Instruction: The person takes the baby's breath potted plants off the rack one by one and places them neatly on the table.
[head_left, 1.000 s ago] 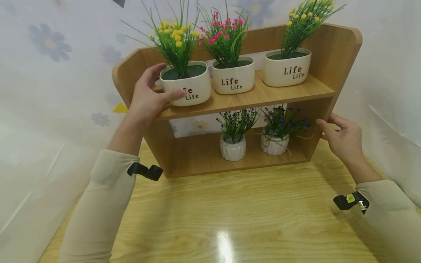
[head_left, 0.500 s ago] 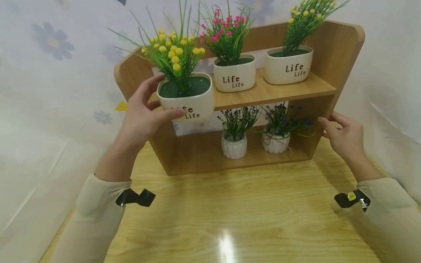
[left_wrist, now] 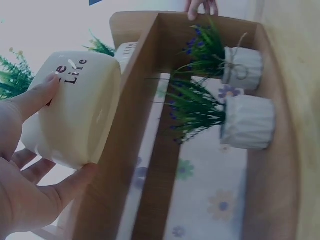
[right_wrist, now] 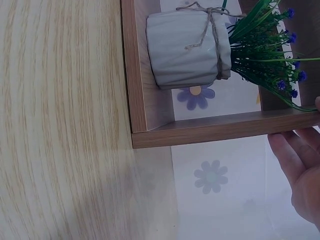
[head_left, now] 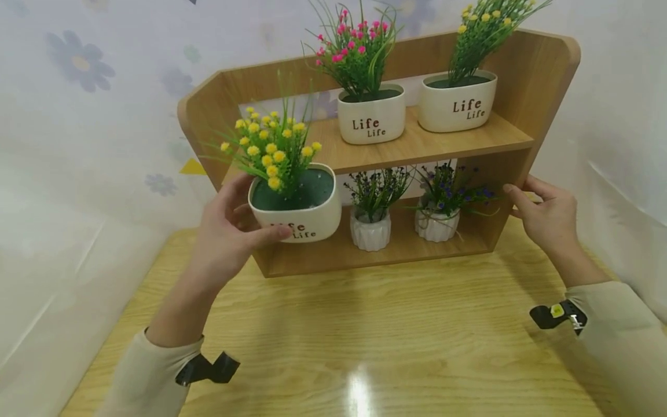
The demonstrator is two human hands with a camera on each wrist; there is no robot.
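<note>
My left hand (head_left: 224,237) grips a cream oval flowerpot (head_left: 299,223) with yellow flowers, lettered "Life". Its thumb lies across the lettering, the other fingers round the left side and underneath. The pot hangs in front of the left part of a two-tier wooden shelf (head_left: 438,156), apart from the upper board. In the left wrist view the same flowerpot (left_wrist: 75,110) is seen from below, its bottom bare. My right hand (head_left: 547,214) holds the shelf's right side panel, thumb on the front edge. The right wrist view shows the right hand (right_wrist: 300,165) with fingers behind that panel (right_wrist: 225,131).
On the upper board stand a flowerpot (head_left: 371,121) with pink flowers and another cream flowerpot (head_left: 458,107) with yellow ones. Below are two small white ribbed pots (head_left: 370,231) with dark blue flowers, one tied with twine. The shelf stands on a wooden table (head_left: 365,324).
My left hand has lifted the yellow-flowered pot off the upper board, drawing it toward me and down. My right hand stays on the side panel.
</note>
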